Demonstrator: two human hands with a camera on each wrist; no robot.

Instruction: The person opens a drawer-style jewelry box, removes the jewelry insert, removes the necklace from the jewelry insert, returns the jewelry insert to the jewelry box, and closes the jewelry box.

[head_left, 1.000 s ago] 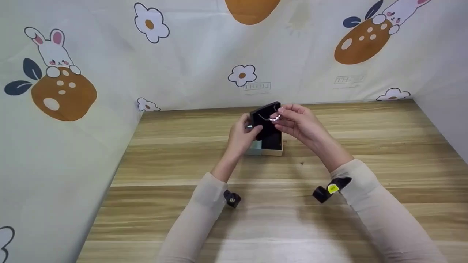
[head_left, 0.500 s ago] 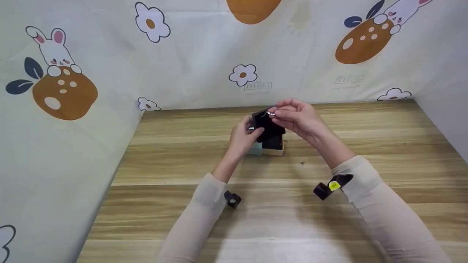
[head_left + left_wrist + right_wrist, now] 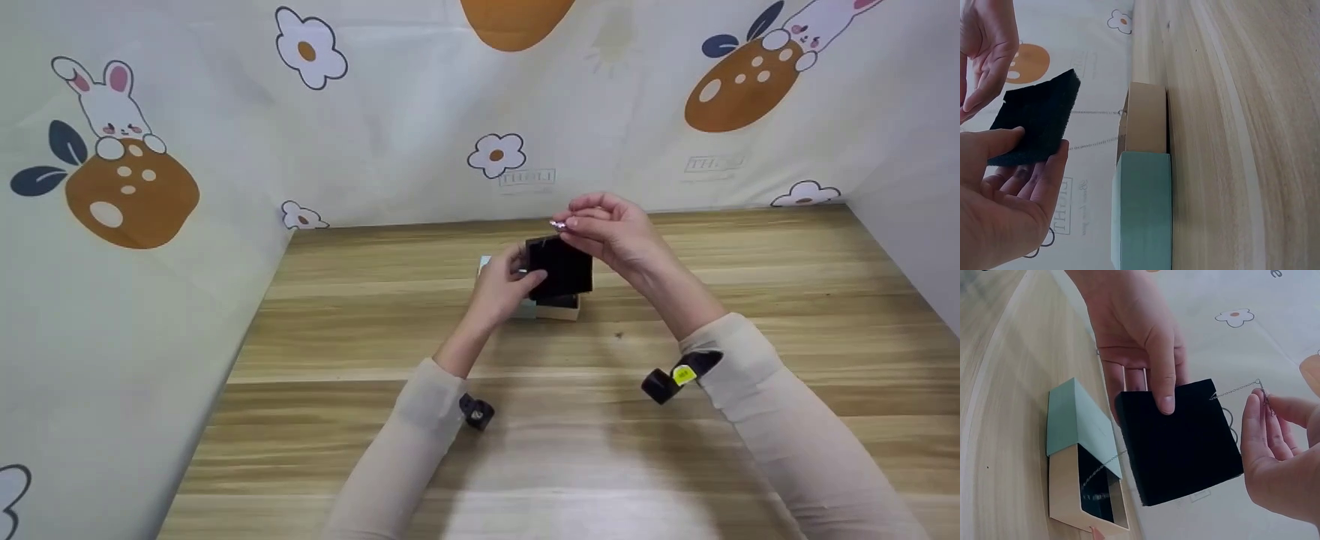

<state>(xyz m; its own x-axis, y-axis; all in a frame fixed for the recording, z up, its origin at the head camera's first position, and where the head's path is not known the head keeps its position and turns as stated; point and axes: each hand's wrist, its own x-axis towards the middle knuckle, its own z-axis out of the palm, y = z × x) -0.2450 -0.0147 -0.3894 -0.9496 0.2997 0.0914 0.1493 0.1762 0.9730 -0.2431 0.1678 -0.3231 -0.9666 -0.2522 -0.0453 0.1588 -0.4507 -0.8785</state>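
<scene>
My left hand holds a thin, square black jewelry-box pad, thumb on its face and fingers behind it. In my right hand, thumb and fingertips pinch the shiny silver part of a necklace just above the pad's upper edge. One stretch of fine chain runs from those fingertips to a notch at the pad's corner. More chain hangs from behind the pad down towards the box. Below both hands stands a drawer-style gift box, its beige drawer partly out of the teal sleeve.
The box rests on a wood-grain table near the back. A pale cloth printed with rabbits, flowers and orange fruit hangs behind and at the sides. Small black cameras sit on both wrists over beige sleeves.
The right hand has drawn the silver part of the necklace up, off the pad's face. The left hand has lowered the pad slightly to the right and turned its face more towards the head camera.
</scene>
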